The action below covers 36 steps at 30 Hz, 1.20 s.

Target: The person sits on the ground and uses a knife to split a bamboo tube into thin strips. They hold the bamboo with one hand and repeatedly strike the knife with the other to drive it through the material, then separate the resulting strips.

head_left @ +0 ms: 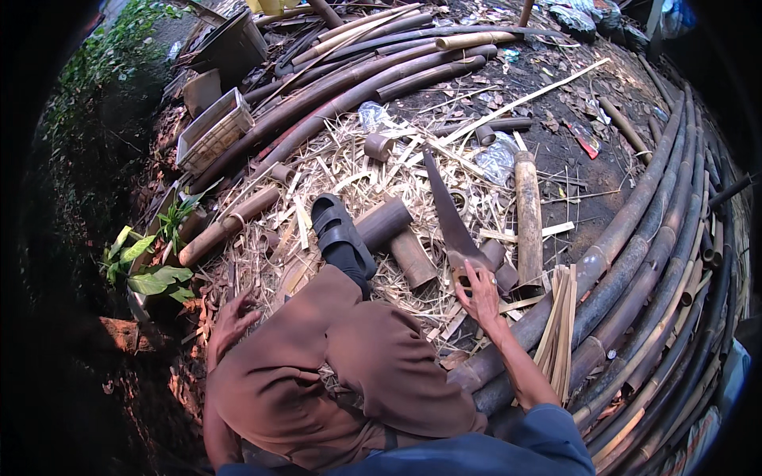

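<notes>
One dark-bladed, tan-handled handsaw [448,208] at two o'clock, tip toward eleven. My right hand [479,297] touches its handle [458,268]; can't tell if clamped. Left hand [232,324], eight o'clock: fingers apart. I'd grip fully, blade clear of the black strapped sandal [341,228].

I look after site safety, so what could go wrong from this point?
The right hand is at the handle end of a saw with a bare blade; a slip might cut the fingers. The strapped sandal would likely protect little if the saw swung that way. The dark bamboo piece beside it could roll, since loose shavings lie all around.
</notes>
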Tool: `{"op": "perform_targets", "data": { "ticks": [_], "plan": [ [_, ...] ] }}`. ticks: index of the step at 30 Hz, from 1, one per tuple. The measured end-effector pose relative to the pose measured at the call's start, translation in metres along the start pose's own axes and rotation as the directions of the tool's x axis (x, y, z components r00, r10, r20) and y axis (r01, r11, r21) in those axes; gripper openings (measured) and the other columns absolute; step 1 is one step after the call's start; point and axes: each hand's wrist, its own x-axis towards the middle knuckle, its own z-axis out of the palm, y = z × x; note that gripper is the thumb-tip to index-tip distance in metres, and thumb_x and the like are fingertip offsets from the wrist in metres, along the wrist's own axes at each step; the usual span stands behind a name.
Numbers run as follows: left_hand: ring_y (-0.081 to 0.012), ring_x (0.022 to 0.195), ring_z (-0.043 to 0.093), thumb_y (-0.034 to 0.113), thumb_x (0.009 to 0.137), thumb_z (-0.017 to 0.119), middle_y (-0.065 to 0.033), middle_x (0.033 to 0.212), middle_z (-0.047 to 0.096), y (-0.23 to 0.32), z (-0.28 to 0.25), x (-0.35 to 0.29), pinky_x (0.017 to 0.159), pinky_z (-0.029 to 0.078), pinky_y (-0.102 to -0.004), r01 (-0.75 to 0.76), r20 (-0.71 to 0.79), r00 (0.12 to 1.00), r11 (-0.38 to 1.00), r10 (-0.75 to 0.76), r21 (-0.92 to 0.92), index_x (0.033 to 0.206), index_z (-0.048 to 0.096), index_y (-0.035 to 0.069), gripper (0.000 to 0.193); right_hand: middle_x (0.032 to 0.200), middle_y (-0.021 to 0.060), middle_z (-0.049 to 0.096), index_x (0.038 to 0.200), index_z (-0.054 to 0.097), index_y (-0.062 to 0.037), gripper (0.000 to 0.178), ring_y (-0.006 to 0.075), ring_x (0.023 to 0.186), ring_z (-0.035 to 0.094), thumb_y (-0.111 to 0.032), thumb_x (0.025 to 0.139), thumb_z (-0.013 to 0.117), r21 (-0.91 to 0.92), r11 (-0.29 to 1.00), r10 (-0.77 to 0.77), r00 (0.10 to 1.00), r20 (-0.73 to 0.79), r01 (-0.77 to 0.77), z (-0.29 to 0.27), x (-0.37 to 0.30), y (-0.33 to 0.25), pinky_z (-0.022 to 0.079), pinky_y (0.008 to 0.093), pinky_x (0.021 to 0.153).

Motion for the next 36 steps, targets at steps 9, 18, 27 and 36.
{"op": "perform_targets", "data": {
  "ticks": [9, 18, 27, 36],
  "plan": [
    [-0.0291, 0.108, 0.062, 0.027, 0.088, 0.068, -0.0192, 0.119, 0.062, -0.125, 0.143, -0.178, 0.097, 0.048, -0.0384, 0.497, 0.030, 0.835, 0.730, -0.549, -0.468, 0.141, 0.045, 0.002, 0.062, 0.113, 0.0249, 0.057, 0.125, 0.055, 0.0008, 0.045, 0.0392, 0.107, 0.056, -0.034, 0.096, 0.054, 0.410, 0.891, 0.233, 0.971, -0.046, -0.194, 0.098, 0.117, -0.066, 0.044, 0.0466, 0.092],
    [-0.0289, 0.105, 0.063, 0.023, 0.089, 0.067, -0.0192, 0.116, 0.063, -0.150, 0.208, -0.202, 0.094, 0.049, -0.0383, 0.519, 0.057, 0.789, 0.613, -0.612, -0.596, 0.134, 0.050, -0.001, 0.053, 0.101, 0.0262, 0.061, 0.100, 0.066, 0.0027, 0.053, 0.0381, 0.099, 0.056, -0.050, 0.092, 0.060, 0.403, 0.835, 0.365, 0.925, 0.105, -0.375, 0.165, 0.178, -0.062, 0.043, 0.0440, 0.091],
    [-0.0287, 0.101, 0.064, 0.019, 0.090, 0.065, -0.0191, 0.113, 0.063, -0.131, 0.177, -0.092, 0.091, 0.050, -0.0381, 0.105, -0.265, 0.941, 0.929, -0.208, -0.356, 0.128, 0.056, -0.003, 0.044, 0.098, 0.0116, 0.056, 0.095, 0.059, 0.0013, 0.031, 0.0227, 0.088, 0.054, -0.029, 0.101, 0.055, 0.479, 0.876, 0.128, 0.985, -0.114, -0.059, 0.037, 0.116, -0.149, 0.044, 0.0363, 0.078],
    [-0.0336, 0.132, 0.046, -0.001, 0.090, 0.045, -0.0184, 0.140, 0.049, -0.040, 0.207, 0.247, 0.118, 0.027, -0.0461, -0.371, -0.395, 0.684, 0.758, 0.614, 0.536, 0.136, 0.045, 0.000, 0.047, 0.092, 0.0194, 0.057, 0.091, 0.053, 0.0020, 0.014, 0.0387, 0.093, 0.051, -0.010, 0.095, 0.059, 0.176, 0.975, -0.146, 0.988, 0.044, 0.136, 0.069, 0.062, -0.175, 0.041, 0.0451, 0.084]
  ]
}}
